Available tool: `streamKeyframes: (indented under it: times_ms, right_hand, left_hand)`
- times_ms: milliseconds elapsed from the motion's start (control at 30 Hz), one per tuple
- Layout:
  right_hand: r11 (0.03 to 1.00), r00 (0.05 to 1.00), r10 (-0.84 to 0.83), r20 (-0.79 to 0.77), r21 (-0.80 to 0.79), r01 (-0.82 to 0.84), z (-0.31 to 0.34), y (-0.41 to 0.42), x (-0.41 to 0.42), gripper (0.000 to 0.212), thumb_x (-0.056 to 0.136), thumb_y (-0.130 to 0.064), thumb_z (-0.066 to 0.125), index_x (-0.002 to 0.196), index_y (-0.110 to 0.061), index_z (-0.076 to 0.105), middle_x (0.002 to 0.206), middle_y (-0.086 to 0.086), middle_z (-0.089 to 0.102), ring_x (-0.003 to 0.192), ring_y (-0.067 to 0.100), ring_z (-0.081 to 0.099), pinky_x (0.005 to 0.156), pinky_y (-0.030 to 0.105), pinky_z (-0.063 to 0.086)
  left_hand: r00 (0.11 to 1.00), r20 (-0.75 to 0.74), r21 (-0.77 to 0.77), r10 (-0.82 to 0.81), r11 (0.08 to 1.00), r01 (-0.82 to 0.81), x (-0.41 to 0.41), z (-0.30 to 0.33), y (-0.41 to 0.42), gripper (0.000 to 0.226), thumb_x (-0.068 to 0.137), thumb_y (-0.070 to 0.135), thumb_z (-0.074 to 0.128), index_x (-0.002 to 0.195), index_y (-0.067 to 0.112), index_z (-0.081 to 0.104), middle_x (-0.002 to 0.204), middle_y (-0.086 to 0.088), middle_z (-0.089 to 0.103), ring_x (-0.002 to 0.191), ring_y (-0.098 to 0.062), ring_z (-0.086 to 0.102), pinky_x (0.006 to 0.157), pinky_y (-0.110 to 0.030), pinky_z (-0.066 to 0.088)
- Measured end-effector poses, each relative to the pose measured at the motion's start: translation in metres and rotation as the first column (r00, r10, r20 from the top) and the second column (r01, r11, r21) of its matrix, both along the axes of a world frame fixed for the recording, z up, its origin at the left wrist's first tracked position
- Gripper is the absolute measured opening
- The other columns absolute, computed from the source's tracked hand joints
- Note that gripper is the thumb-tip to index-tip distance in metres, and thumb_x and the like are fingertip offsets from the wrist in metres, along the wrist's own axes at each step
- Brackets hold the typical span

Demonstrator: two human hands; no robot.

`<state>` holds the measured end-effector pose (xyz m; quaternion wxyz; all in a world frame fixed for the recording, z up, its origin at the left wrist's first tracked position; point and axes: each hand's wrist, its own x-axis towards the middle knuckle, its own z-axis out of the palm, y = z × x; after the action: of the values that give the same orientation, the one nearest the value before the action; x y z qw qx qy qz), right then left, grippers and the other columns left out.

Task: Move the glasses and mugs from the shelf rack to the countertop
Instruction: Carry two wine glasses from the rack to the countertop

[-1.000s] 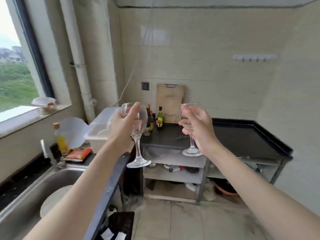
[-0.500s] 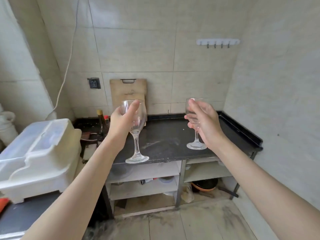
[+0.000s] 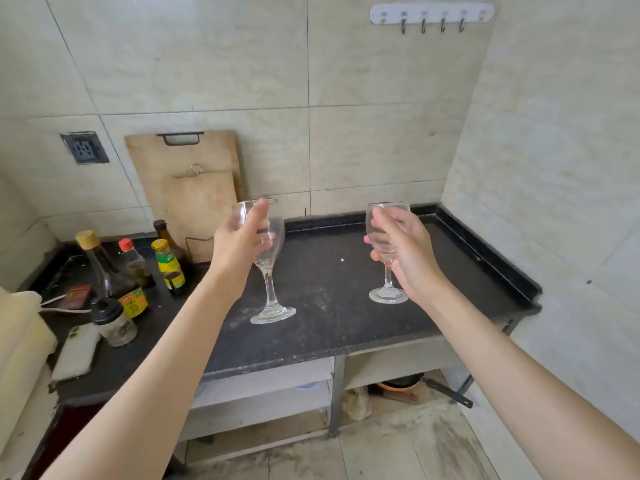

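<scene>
My left hand (image 3: 239, 251) grips the bowl of a clear stemmed wine glass (image 3: 270, 292), held upright over the black countertop (image 3: 329, 327). Its foot hangs just above the counter's middle or touches it; I cannot tell which. My right hand (image 3: 405, 251) holds a second clear wine glass (image 3: 387, 289) by its bowl, upright, its foot low over the counter's right half. Both glasses look empty. No shelf rack is in view.
Several sauce bottles (image 3: 166, 261) and a small jar (image 3: 114, 323) crowd the counter's left end, beside a phone (image 3: 76, 351). Wooden cutting boards (image 3: 194, 195) lean on the tiled back wall. A raised rim edges the counter's back and right. Open shelves (image 3: 263, 393) sit below.
I have stepped closer to the counter and the view has turned right and down. Both glasses have come lower and now hang over the black surface.
</scene>
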<state>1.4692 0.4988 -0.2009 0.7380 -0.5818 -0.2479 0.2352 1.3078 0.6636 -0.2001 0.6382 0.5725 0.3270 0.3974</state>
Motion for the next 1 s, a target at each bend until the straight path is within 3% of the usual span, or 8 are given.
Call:
streamKeyframes:
  times_ms: [200,433,600,700,767,867,933,1000]
  right_hand:
    - [0.998,0.998,0.037,-0.052,-0.054,-0.040,-0.023,0.043,0.090,0.054,0.070,-0.042,0.072,0.113,-0.016,0.052,0.093,0.003,0.063,0.081,0.020,0.067,0.051,0.025,0.046]
    - [0.985,0.994,0.103,-0.048,-0.131,-0.109,-0.052,0.095,0.177,0.040,0.075,-0.040,0.070,0.106,-0.020,0.053,0.099,0.005,0.063,0.085,0.021,0.066,0.065,0.026,0.050]
    - [0.976,0.985,0.170,-0.013,-0.135,-0.170,-0.075,0.144,0.233,0.021,0.077,-0.033,0.068,0.081,-0.022,0.051,0.067,-0.001,0.052,0.064,0.016,0.048,0.062,0.022,0.042]
    - [0.964,0.979,0.203,0.002,-0.177,-0.200,-0.088,0.180,0.270,0.029,0.081,-0.030,0.067,0.092,-0.015,0.045,0.057,-0.014,0.047,0.052,0.004,0.042,0.055,0.015,0.035]
    - [0.957,0.985,0.169,0.034,-0.243,-0.156,-0.097,0.200,0.291,0.032,0.080,-0.032,0.068,0.102,-0.018,0.049,0.073,-0.011,0.055,0.060,0.003,0.051,0.058,0.012,0.039]
    - [0.926,0.983,0.169,0.077,-0.353,-0.132,-0.111,0.229,0.320,0.043,0.079,-0.030,0.070,0.112,-0.020,0.045,0.109,-0.002,0.055,0.089,0.004,0.057,0.073,0.015,0.043]
    - [0.887,0.970,0.199,0.138,-0.445,-0.119,-0.124,0.244,0.338,0.045,0.078,-0.033,0.070,0.113,-0.021,0.045,0.117,-0.001,0.051,0.099,0.013,0.054,0.082,0.022,0.042]
    - [0.859,0.959,0.210,0.189,-0.505,-0.089,-0.139,0.258,0.356,0.055,0.075,-0.038,0.071,0.121,-0.020,0.046,0.118,-0.006,0.053,0.100,0.009,0.054,0.077,0.016,0.040]
  left_hand:
    - [0.998,-0.061,-0.053,0.000,0.999,-0.003,0.088,-0.032,0.043,0.068,0.058,0.063,0.070,0.105,0.016,0.062,0.090,0.001,0.066,0.080,-0.013,0.066,0.082,-0.029,0.052]
    - [0.986,-0.151,-0.032,-0.065,0.998,0.061,0.176,-0.061,0.087,0.058,0.076,0.046,0.067,0.120,0.011,0.051,0.116,-0.005,0.058,0.089,-0.015,0.064,0.077,-0.025,0.051]
    - [0.955,-0.252,0.024,-0.159,0.985,0.170,0.230,-0.083,0.130,0.067,0.069,0.054,0.066,0.108,0.000,0.057,0.097,-0.013,0.059,0.094,-0.023,0.061,0.095,-0.046,0.049]
    - [0.946,-0.270,0.008,-0.181,0.982,0.191,0.263,-0.096,0.164,0.074,0.071,0.051,0.068,0.107,-0.012,0.051,0.089,-0.019,0.054,0.090,-0.029,0.057,0.099,-0.055,0.043]
    - [0.945,-0.288,-0.008,-0.154,0.987,0.158,0.286,-0.106,0.184,0.074,0.074,0.045,0.070,0.114,-0.012,0.045,0.089,-0.011,0.049,0.090,-0.028,0.055,0.097,-0.052,0.044]
    - [0.945,-0.324,-0.015,-0.051,0.999,0.049,0.319,-0.121,0.203,0.067,0.072,0.041,0.073,0.123,0.016,0.037,0.104,0.005,0.048,0.098,-0.009,0.053,0.073,-0.022,0.043]
    - [0.936,-0.352,0.013,-0.020,1.000,0.026,0.338,-0.138,0.213,0.060,0.072,0.040,0.073,0.116,0.028,0.035,0.112,0.003,0.047,0.105,-0.012,0.051,0.077,-0.023,0.042]
    - [0.923,-0.384,0.030,-0.002,0.999,0.015,0.355,-0.154,0.224,0.058,0.072,0.038,0.074,0.114,0.029,0.035,0.118,0.001,0.049,0.112,-0.017,0.049,0.089,-0.032,0.044]
